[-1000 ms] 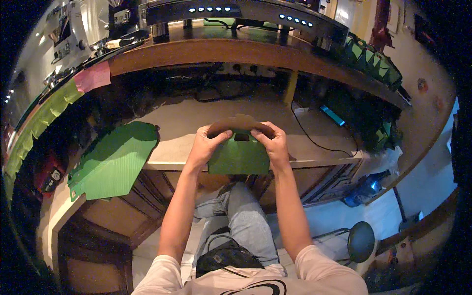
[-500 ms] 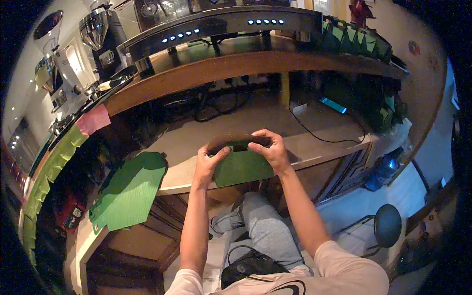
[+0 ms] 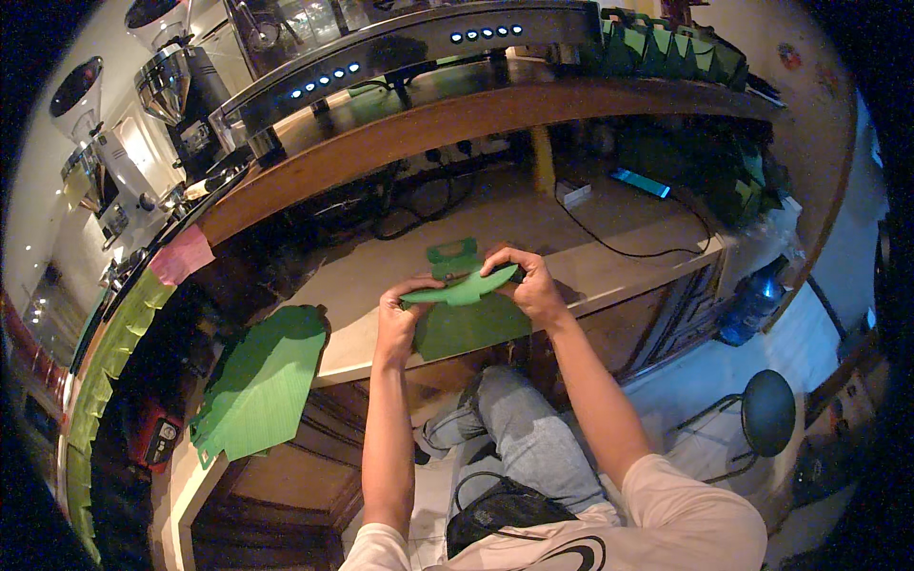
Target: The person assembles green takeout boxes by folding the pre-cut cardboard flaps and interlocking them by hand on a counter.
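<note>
Between my two hands is a green die-cut cardboard piece (image 3: pixel 474 326), bent along a crease. Its broad panel lies at the counter's front edge, a curved flap rises towards me, and a tab with a slot stands out on the far side. My left hand (image 3: pixel 404 303) pinches the left end of the flap, thumb along the top. The right end is gripped by my right hand (image 3: pixel 526 283), its thumb and forefinger pressing near the fold. To the left lies a fanned stack of flat green cardboard sheets (image 3: pixel 262 385), overhanging the counter edge.
Above the wooden counter (image 3: pixel 352 328) runs a raised shelf (image 3: pixel 457 112) with a coffee machine (image 3: pixel 409 55), grinders (image 3: pixel 181 90) and folded green boxes (image 3: pixel 666 55). A lit phone (image 3: pixel 642 183) and a black cable (image 3: pixel 619 240) lie at right. A stool (image 3: pixel 767 412) and large blue bottle (image 3: pixel 750 309) stand beyond.
The curved flap has tipped towards me, showing its bright green face, and the slotted tab now shows behind it. Both hands keep their hold. The whole view has shifted slightly.
</note>
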`<state>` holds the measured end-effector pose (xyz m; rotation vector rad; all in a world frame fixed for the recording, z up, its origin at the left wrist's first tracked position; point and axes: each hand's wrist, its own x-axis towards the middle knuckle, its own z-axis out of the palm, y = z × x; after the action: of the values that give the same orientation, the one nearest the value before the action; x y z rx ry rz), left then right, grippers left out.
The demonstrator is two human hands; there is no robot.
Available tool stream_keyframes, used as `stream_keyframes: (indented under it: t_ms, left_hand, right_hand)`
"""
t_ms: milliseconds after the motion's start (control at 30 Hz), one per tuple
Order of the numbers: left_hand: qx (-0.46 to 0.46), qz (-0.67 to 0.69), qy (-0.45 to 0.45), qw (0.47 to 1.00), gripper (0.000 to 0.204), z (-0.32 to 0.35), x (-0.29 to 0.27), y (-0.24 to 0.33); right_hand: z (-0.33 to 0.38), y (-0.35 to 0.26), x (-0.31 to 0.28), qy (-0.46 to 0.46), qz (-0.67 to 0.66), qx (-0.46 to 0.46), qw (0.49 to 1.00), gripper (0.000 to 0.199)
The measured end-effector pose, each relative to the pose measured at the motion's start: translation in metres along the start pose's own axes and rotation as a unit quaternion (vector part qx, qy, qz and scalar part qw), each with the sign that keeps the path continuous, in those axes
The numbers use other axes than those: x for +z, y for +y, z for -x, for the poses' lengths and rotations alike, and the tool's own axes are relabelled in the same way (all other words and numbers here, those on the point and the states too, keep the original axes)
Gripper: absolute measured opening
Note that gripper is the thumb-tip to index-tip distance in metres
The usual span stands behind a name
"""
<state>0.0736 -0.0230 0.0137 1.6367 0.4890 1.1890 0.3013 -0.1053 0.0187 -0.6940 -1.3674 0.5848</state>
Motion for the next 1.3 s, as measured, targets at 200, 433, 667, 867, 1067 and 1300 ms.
stream_keyframes:
  t_ms: [200,433,667,867,1067,1300]
  left_hand:
    - [0.041,0.011,-0.088,0.995,0.02,0.01,-0.014,0.007]
    - [0.068,-0.063,-0.013,0.996,0.024,0.02,-0.003,0.001]
    - [-0.011,-0.082,0.021,0.996,0.039,0.021,0.005,0.015]
    - [0.006,-0.142,0.011,0.99,0.042,0.016,0.008,0.01]
    - [-0.009,-0.086,0.006,0.996,0.045,0.013,0.013,0.004]
    - [-0.007,-0.033,0.01,0.999,0.042,0.01,0.011,-0.007]
  right_hand:
    - [0.011,-0.008,-0.017,-0.074,0.017,0.023,0.997,0.008]
    - [0.025,-0.008,0.006,0.013,0.113,0.033,0.993,0.027]
    - [0.025,-0.001,-0.005,-0.037,0.026,0.168,0.985,0.038]
    - [0.027,0.011,-0.009,0.005,0.081,0.166,0.983,0.034]
    - [0.029,0.0,-0.006,0.038,0.095,0.141,0.985,0.032]
    - [0.023,0.019,-0.016,0.053,0.057,0.197,0.977,0.036]
